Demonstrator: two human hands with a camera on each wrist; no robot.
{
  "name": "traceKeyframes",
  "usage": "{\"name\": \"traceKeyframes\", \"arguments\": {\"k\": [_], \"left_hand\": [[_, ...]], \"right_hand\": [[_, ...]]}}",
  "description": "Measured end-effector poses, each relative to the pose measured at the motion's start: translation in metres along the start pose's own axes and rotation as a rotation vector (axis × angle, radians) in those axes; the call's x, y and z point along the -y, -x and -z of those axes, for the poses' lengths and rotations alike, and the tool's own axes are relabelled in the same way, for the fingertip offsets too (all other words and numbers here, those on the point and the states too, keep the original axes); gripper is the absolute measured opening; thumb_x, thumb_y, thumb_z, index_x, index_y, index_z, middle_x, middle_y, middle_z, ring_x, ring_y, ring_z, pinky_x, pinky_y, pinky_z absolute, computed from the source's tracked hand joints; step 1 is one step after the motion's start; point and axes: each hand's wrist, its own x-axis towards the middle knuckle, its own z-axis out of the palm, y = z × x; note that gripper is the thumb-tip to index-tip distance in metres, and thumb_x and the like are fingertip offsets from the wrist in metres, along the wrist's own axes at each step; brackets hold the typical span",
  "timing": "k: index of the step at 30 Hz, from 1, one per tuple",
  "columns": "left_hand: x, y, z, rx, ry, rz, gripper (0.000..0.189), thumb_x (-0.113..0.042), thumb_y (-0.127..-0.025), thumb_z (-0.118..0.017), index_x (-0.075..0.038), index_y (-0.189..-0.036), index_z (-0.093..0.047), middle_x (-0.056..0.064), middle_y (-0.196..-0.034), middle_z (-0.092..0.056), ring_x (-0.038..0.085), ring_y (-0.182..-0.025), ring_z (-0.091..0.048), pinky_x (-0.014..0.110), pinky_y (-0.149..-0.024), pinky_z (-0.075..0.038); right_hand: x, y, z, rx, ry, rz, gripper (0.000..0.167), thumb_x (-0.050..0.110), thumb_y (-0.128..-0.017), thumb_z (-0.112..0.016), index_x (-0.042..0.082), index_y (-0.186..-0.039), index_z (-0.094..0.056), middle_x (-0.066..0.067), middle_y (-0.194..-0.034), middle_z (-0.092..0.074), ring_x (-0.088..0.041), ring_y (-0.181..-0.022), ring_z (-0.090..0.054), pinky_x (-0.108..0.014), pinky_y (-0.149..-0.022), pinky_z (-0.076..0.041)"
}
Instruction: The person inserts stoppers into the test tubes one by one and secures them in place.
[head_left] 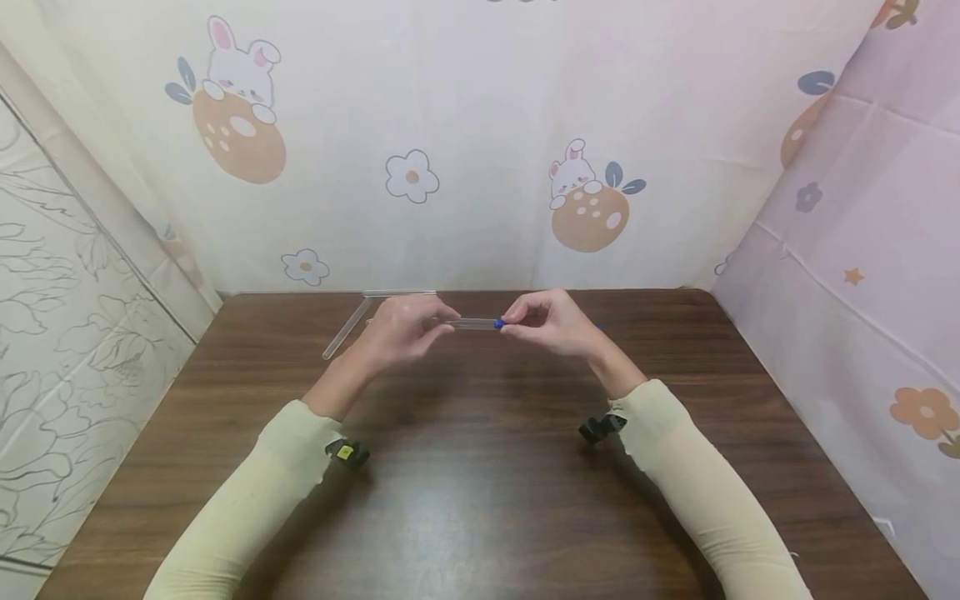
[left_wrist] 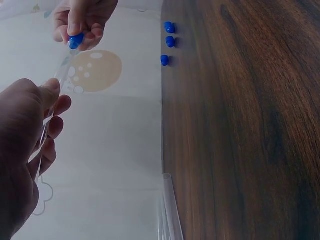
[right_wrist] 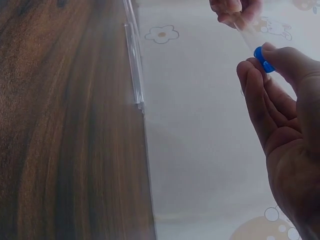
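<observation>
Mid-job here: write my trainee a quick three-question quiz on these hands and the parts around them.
1. How many loose blue caps lie on the table in the left wrist view?
2. True or false: the right hand pinches the blue cap at one end of the clear tube.
3. The left hand holds: (a) nothing, (b) a loose cap, (c) the clear tube.

Key: 1. Three. 2. True. 3. c.

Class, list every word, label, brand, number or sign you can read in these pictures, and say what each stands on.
None can be read.
Small yellow square label on a black wrist-worn device: too small and blurred to read.
Held clear slender tube and its blue plastic cap: no lettering shows.
Pale fabric curtain: printed pictures, no words.
</observation>
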Motion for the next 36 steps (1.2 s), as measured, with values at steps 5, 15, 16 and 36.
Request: {"name": "traceKeyframes", "arguments": {"k": [5, 15, 16, 36], "left_hand": [[-0.0012, 0.0002, 0.0005, 0.027, -0.01, 0.004, 0.012, -0.005, -0.097, -0.086, -0.005, -0.11, -0.084, 0.008, -0.097, -0.086, 0.021, -0.079, -0.076, 0.038, -0.074, -0.065], [-0.0018, 0.0018, -0.0006, 0.033, 0.022, 0.029, 0.012, -0.004, -0.097, -0.086, -0.004, -0.108, -0.084, 0.008, -0.097, -0.086, 0.02, -0.077, -0.073, 0.038, -0.072, -0.062], [-0.0016, 0.0021, -0.0007, 0.032, 0.036, 0.034, 0.012, -0.003, -0.096, -0.086, -0.004, -0.108, -0.084, 0.008, -0.096, -0.086, 0.019, -0.076, -0.072, 0.037, -0.071, -0.061], [-0.002, 0.002, -0.0056, -0.019, -0.003, -0.006, 0.012, -0.004, -0.095, -0.088, -0.004, -0.105, -0.082, 0.009, -0.099, -0.087, 0.021, -0.079, -0.079, 0.038, -0.07, -0.065]], "right_hand": [[-0.0007, 0.0001, 0.0001, 0.025, -0.008, 0.012, 0.004, -0.007, -0.094, -0.086, -0.004, -0.096, -0.082, -0.026, -0.104, -0.084, -0.011, -0.087, -0.079, -0.022, -0.081, -0.068], [-0.0021, 0.0008, 0.0006, 0.033, 0.005, 0.014, 0.005, -0.005, -0.094, -0.087, -0.004, -0.097, -0.083, -0.024, -0.104, -0.085, -0.006, -0.089, -0.078, -0.022, -0.083, -0.068], [-0.0019, 0.0009, 0.0006, 0.033, 0.003, 0.014, 0.005, -0.004, -0.094, -0.087, -0.004, -0.097, -0.083, -0.024, -0.105, -0.085, -0.006, -0.09, -0.078, -0.022, -0.083, -0.068], [-0.0029, 0.0006, -0.0039, -0.004, -0.001, 0.002, 0.004, -0.003, -0.096, -0.085, -0.006, -0.097, -0.083, -0.026, -0.106, -0.084, -0.003, -0.091, -0.078, -0.019, -0.078, -0.064]]}}
